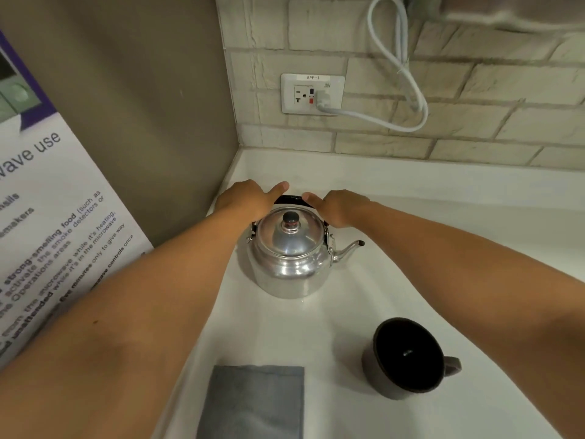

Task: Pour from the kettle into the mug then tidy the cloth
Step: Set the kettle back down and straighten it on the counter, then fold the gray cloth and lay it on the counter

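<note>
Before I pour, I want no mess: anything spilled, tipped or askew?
Nothing stands out. The kettle stands upright with its lid on, the mug is upright, the cloth lies folded flat, the counter looks dry.

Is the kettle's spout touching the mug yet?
Apart. The head view shows bare white counter between the kettle spout and the mug, which stands nearer the camera and to the right.

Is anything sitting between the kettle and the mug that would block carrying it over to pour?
Nothing visible does. The counter between the kettle and the mug is bare. The cloth lies flat, nearer the camera and left of the mug, off that path. Both hands, left and right, are at the kettle's handle.
</note>
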`<action>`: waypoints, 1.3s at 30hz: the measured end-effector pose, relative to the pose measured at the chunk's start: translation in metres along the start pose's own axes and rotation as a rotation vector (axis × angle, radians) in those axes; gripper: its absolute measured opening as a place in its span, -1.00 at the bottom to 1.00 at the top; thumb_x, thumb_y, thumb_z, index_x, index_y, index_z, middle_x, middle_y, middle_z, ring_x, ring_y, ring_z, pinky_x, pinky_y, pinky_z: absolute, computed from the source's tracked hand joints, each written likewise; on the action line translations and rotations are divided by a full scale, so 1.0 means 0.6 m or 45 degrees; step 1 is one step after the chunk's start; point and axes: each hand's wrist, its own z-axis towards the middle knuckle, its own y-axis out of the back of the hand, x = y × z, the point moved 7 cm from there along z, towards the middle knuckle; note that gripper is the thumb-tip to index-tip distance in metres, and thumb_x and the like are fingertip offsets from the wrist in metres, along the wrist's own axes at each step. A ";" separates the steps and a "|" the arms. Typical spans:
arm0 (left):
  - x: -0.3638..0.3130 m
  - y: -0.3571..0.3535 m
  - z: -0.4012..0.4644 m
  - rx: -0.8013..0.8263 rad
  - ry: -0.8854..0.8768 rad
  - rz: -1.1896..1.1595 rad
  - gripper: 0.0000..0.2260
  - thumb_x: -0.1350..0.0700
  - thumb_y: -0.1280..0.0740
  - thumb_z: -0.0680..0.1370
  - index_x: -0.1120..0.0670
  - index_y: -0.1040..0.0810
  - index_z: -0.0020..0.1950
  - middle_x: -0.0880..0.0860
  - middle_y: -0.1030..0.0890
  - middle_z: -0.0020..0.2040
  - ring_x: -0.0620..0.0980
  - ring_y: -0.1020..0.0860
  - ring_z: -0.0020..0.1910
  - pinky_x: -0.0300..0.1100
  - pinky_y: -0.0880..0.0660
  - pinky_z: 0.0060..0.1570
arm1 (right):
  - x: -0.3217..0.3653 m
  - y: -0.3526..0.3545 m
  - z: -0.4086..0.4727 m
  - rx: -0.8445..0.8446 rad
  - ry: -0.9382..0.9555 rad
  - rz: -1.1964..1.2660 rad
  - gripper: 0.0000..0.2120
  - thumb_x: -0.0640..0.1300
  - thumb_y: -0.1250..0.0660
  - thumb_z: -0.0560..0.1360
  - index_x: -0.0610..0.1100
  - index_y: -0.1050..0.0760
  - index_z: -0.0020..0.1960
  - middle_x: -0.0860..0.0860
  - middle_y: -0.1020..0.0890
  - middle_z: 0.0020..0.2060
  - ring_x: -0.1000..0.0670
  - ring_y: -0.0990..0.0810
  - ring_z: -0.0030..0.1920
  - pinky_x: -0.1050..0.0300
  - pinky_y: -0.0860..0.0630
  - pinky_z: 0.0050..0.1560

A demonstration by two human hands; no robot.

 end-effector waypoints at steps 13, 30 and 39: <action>-0.009 0.063 -0.267 -0.635 -0.296 -0.480 -0.75 -0.16 -0.29 0.53 -0.03 -0.50 -0.22 -0.06 -0.56 -0.25 -0.03 -0.50 -0.29 -0.19 -0.28 -0.40 | -0.019 0.059 -0.276 -0.724 0.210 0.373 -0.55 0.29 -0.07 0.54 -0.07 -0.47 -0.10 0.05 -0.54 -0.30 -0.06 -0.53 -0.21 0.05 -0.40 -0.24; 0.085 -0.214 -0.486 0.139 -0.448 0.257 -0.44 -0.20 0.17 0.62 0.01 0.24 0.54 0.04 0.20 0.58 0.04 0.23 0.53 0.09 0.32 0.45 | -0.196 -0.281 -0.577 -0.083 -0.213 0.166 0.04 0.47 -0.05 0.40 -0.17 0.29 0.55 -0.10 0.25 0.56 -0.10 0.31 0.54 -0.06 0.25 0.51; 0.015 -0.224 -0.435 0.086 -0.665 0.257 -0.44 -0.23 0.11 0.62 -0.03 0.09 0.57 0.01 0.05 0.60 0.02 0.09 0.55 0.07 0.16 0.47 | -0.207 -0.292 -0.569 -0.100 -0.164 0.204 0.07 0.54 0.01 0.35 -0.13 0.28 0.55 -0.03 0.25 0.56 -0.02 0.30 0.54 0.04 0.22 0.51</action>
